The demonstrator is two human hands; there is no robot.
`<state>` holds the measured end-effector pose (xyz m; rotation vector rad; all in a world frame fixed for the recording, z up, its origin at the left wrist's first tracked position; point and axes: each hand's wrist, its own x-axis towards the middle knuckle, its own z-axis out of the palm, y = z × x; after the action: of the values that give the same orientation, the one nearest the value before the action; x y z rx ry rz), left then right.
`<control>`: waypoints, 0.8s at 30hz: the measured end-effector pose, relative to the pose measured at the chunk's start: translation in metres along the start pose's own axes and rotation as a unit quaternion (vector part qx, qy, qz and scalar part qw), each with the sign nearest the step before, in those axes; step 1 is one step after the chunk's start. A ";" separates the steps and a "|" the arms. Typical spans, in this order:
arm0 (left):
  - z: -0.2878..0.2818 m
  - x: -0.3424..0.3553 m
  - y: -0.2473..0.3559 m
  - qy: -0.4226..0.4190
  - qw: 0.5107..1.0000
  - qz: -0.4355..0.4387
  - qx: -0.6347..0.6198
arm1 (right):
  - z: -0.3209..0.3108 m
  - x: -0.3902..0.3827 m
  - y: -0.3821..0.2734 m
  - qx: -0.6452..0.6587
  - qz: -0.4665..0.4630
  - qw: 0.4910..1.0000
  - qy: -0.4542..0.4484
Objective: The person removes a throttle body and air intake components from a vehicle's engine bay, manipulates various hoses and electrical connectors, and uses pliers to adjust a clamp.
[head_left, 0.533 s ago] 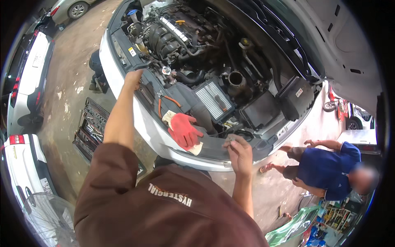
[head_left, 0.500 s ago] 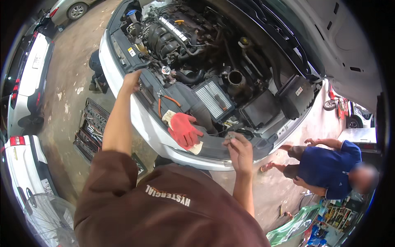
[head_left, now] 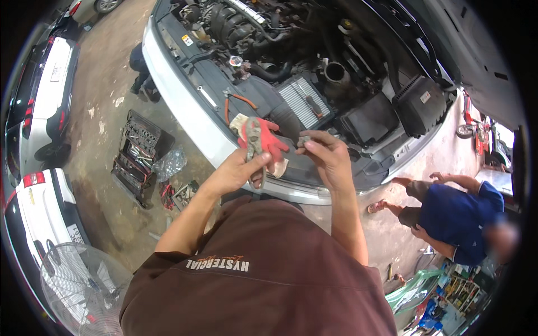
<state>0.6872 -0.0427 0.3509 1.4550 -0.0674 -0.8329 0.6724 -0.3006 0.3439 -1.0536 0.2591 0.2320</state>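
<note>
My left hand (head_left: 238, 171) is closed around a worn grey pair of locking pliers (head_left: 254, 137), its jaws pointing up and away from me. Beneath the pliers, a red and cream work glove (head_left: 274, 147) lies on the front panel of the engine bay. Just to the right, my right hand (head_left: 330, 158) pinches a small grey piece (head_left: 303, 140), too small to name, close to the pliers but apart from them. Orange-handled pliers (head_left: 242, 101) and a combination wrench (head_left: 207, 96) rest on the black panel beyond my left hand.
A pleated air filter (head_left: 297, 95) with a dark-handled tool (head_left: 314, 106) on it sits in the engine bay. An open toolbox (head_left: 137, 151) and a clear plastic bag (head_left: 170, 164) lie on the floor. A person in blue (head_left: 457, 215) stands at right; a fan (head_left: 84, 285) stands lower left.
My left hand has come from the panel's left edge to the middle, now with the locking pliers in it. The right hand stays near the glove, still pinching the small piece. The view has shifted.
</note>
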 end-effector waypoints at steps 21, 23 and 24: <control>0.040 -0.007 0.047 0.012 0.641 0.211 0.738 | -0.024 -0.058 -0.025 -0.149 -0.057 0.987 -0.020; 0.039 -0.007 0.047 0.013 0.633 0.208 0.746 | -0.025 -0.057 -0.025 -0.145 -0.048 0.988 -0.017; 0.039 -0.007 0.047 0.013 0.624 0.206 0.754 | -0.026 -0.056 -0.026 -0.161 -0.040 0.986 -0.022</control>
<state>0.6834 -0.0765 0.4015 2.8291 -1.3174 -0.1934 0.6245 -0.3387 0.3709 -1.3739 0.1411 0.2283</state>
